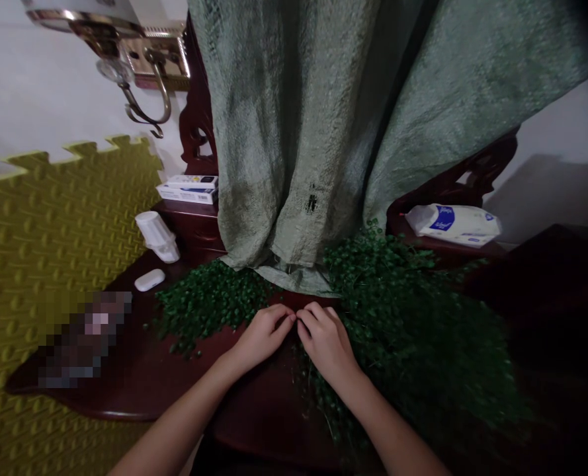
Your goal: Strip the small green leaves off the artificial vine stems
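Observation:
My left hand (270,330) and my right hand (326,338) meet above the middle of the dark red table (149,380). Thumb and fingers are pinched together on both, and the fingertips nearly touch. Whatever lies between them is too small to make out. Left of my hands is a pile of small round green pods or beads (214,297). To the right spreads a larger heap of green stems with similar round heads (413,311), partly under my right forearm.
A green-grey woven cloth (318,132) hangs at the back down to the table. White boxes (189,190), a white cup-like container (157,236) and a white oval case (149,279) stand left. A tissue pack (455,223) lies right. Yellow foam mats (65,225) lean left, below a wall lamp (155,66).

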{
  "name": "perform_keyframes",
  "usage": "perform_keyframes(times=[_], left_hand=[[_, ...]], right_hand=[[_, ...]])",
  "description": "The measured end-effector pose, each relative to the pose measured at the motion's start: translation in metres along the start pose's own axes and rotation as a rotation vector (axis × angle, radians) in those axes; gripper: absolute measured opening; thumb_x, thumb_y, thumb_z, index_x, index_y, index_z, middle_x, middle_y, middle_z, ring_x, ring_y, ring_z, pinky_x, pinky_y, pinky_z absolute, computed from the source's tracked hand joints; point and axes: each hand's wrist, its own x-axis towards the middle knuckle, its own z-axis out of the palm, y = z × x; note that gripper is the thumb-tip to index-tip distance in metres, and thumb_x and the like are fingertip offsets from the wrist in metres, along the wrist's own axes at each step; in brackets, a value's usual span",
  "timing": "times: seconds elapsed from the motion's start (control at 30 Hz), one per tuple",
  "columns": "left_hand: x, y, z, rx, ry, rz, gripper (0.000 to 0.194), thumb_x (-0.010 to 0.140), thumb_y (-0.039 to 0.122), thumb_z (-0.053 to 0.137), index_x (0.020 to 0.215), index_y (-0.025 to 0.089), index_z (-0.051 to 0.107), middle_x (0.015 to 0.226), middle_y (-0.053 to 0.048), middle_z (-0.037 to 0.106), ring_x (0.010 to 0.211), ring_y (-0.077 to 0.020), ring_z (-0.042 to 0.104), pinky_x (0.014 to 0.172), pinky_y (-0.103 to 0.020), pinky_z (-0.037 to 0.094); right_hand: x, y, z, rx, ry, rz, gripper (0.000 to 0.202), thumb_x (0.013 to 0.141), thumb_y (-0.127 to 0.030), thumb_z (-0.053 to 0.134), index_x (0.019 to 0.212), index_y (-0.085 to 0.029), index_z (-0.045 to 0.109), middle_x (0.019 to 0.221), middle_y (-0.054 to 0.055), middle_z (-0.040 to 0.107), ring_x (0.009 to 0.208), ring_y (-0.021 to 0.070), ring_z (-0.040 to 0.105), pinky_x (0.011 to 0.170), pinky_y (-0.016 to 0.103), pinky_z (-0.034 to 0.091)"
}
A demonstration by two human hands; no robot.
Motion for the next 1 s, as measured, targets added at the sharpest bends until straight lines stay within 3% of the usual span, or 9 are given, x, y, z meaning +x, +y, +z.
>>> perform_keyframes(times=[0.1, 0.27, 0.5, 0.7, 1.0], left_hand=[[0.0, 0.003, -0.001, 0.007, -0.002, -0.009, 0.018, 0.09, 0.027, 0.052, 0.09, 0.015, 0.065, 0.085, -0.005, 0.067, 0.078, -0.0176, 0.063, 0.069, -0.024, 0.046], [0.001, 0.0, -0.001, 0.019, 0.003, -0.011, 0.018, 0.09, 0.02, 0.047, 0.091, 0.016, 0.065, 0.091, -0.006, 0.069, 0.088, -0.0184, 0.064, 0.08, -0.026, 0.045], [0.0, -0.004, 0.0, 0.059, 0.013, -0.04, 0.01, 0.082, 0.017, 0.052, 0.078, 0.017, 0.061, 0.075, -0.002, 0.064, 0.072, -0.0171, 0.06, 0.066, -0.024, 0.043], [0.0, -0.001, -0.001, 0.072, -0.003, -0.028, 0.017, 0.083, 0.017, 0.048, 0.073, 0.017, 0.061, 0.073, -0.002, 0.063, 0.072, -0.0173, 0.059, 0.07, -0.026, 0.042], [0.0, -0.001, 0.0, 0.068, -0.036, -0.019, 0.027, 0.082, 0.022, 0.052, 0.056, 0.017, 0.05, 0.056, 0.003, 0.049, 0.058, -0.0131, 0.049, 0.057, -0.023, 0.034]], right_hand=[[0.0, 0.0, 0.0, -0.012, -0.007, -0.012, 0.015, 0.087, -0.009, 0.055, 0.09, -0.019, 0.066, 0.088, 0.004, 0.06, 0.072, 0.0189, 0.049, 0.07, 0.031, 0.039], [0.0, -0.002, -0.001, -0.037, -0.02, -0.037, 0.018, 0.092, -0.011, 0.049, 0.089, -0.018, 0.065, 0.084, 0.004, 0.059, 0.071, 0.0187, 0.048, 0.069, 0.031, 0.037], [0.0, -0.007, -0.001, -0.059, -0.046, -0.047, 0.014, 0.086, -0.008, 0.052, 0.087, -0.017, 0.063, 0.083, 0.005, 0.057, 0.071, 0.0192, 0.049, 0.069, 0.032, 0.037], [-0.001, -0.009, -0.003, -0.069, -0.063, -0.055, 0.013, 0.084, -0.009, 0.054, 0.084, -0.018, 0.063, 0.084, 0.004, 0.057, 0.072, 0.0177, 0.052, 0.069, 0.031, 0.038], [-0.002, -0.011, -0.002, -0.083, -0.101, -0.099, 0.009, 0.079, -0.011, 0.058, 0.084, -0.018, 0.06, 0.084, 0.003, 0.058, 0.076, 0.0183, 0.056, 0.07, 0.031, 0.039]])
